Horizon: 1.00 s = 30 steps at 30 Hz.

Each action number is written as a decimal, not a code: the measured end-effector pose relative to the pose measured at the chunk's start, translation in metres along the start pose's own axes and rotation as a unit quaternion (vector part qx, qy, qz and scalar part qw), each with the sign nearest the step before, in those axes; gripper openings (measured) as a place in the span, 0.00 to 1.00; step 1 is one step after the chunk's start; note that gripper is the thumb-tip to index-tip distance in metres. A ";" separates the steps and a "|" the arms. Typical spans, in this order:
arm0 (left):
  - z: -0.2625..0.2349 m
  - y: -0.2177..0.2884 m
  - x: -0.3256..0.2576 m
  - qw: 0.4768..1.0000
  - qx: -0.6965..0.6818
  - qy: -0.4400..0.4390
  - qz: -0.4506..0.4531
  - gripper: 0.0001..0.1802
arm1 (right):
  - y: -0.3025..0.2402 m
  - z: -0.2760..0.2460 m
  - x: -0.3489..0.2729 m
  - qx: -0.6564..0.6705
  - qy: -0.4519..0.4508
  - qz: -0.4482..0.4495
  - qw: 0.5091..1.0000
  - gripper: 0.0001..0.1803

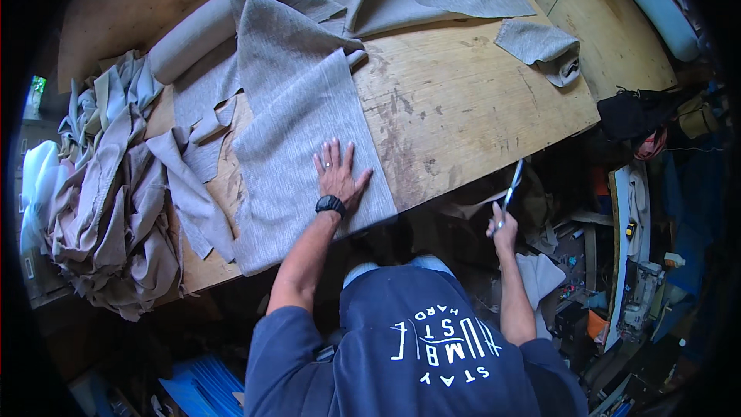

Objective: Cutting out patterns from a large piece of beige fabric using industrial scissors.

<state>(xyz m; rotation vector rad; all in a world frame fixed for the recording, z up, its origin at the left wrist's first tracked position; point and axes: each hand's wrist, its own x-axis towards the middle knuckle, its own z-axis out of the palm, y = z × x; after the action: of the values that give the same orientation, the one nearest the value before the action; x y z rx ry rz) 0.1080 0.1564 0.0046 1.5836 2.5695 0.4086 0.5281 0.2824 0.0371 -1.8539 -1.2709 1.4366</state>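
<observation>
My left hand (340, 179) lies flat with fingers spread on a piece of grey woven fabric (282, 158). The fabric is spread over the wooden table (432, 100), its lower edge along the table's front edge and its far part folded over. Off to the right, past the table's front edge, my right hand (503, 230) is closed around a pair of scissors (513, 183). The blades point up and away from me, apart from the fabric.
A long fabric roll (208, 35) runs along the back. Crumpled cloth strips (116, 185) hang over the left end. A folded grey scrap (544, 48) sits at the far right, near a black bag (637, 114). Cluttered items fill the floor at right.
</observation>
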 end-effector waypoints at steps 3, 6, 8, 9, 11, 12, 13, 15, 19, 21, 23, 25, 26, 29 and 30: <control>0.005 0.023 0.027 1.000 0.002 -0.010 -0.013 0.45 | 0.047 -0.051 -0.032 -0.034 0.041 0.017 0.998 0.26; 0.017 0.047 0.054 1.000 -0.018 -0.010 -0.012 0.45 | 0.089 -0.059 -0.072 -0.044 0.077 0.062 0.994 0.28; 0.024 0.062 0.087 0.999 -0.038 0.014 -0.002 0.45 | 0.120 -0.052 -0.091 -0.033 0.084 0.091 0.992 0.29; 0.030 0.062 0.105 0.998 -0.044 0.034 -0.004 0.46 | 0.122 -0.043 -0.102 -0.036 0.056 0.104 0.992 0.29; 0.047 0.065 0.133 0.997 -0.031 0.054 -0.037 0.46 | 0.120 -0.026 -0.120 -0.047 -0.004 0.096 0.994 0.27; 0.051 0.071 0.142 0.996 -0.044 0.062 -0.040 0.46 | 0.109 -0.020 -0.129 -0.050 -0.041 0.086 0.994 0.25; 0.048 0.075 0.147 0.995 -0.056 0.069 -0.042 0.46 | 0.096 -0.012 -0.135 -0.051 -0.077 0.078 0.993 0.24; 0.041 0.075 0.148 0.999 -0.026 0.031 -0.037 0.47 | 0.081 -0.005 -0.139 -0.080 -0.138 0.023 0.987 0.19; 0.011 -0.009 0.118 0.980 -0.184 0.061 0.037 0.39 | 0.052 0.034 -0.134 -0.104 -0.230 0.002 0.968 0.16; -0.004 -0.005 0.105 0.974 -0.181 0.105 0.087 0.30 | 0.037 0.033 -0.113 -0.136 -0.201 -0.092 0.966 0.16; -0.030 -0.057 0.062 0.976 -0.172 0.126 0.035 0.26 | 0.011 0.056 -0.086 -0.143 -0.185 -0.147 0.961 0.17; -0.069 -0.117 0.010 0.971 -0.171 0.142 -0.081 0.26 | -0.028 0.094 -0.062 -0.217 -0.172 -0.333 0.901 0.17; -0.084 -0.136 0.000 0.974 -0.126 0.159 -0.100 0.27 | -0.044 0.109 -0.045 -0.245 -0.149 -0.352 0.891 0.18; -0.108 -0.140 0.014 0.979 -0.050 0.179 -0.078 0.29 | -0.083 0.158 0.023 -0.316 -0.019 -0.395 0.862 0.25; -0.113 -0.134 0.028 0.982 -0.015 0.181 -0.045 0.30 | -0.083 0.167 0.058 -0.329 0.034 -0.414 0.848 0.29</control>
<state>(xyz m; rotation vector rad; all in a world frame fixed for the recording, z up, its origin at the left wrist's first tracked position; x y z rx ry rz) -0.0452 0.1048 0.0778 1.4947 2.8640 0.7864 0.3433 0.3432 0.0176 -1.3238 -2.3278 0.4774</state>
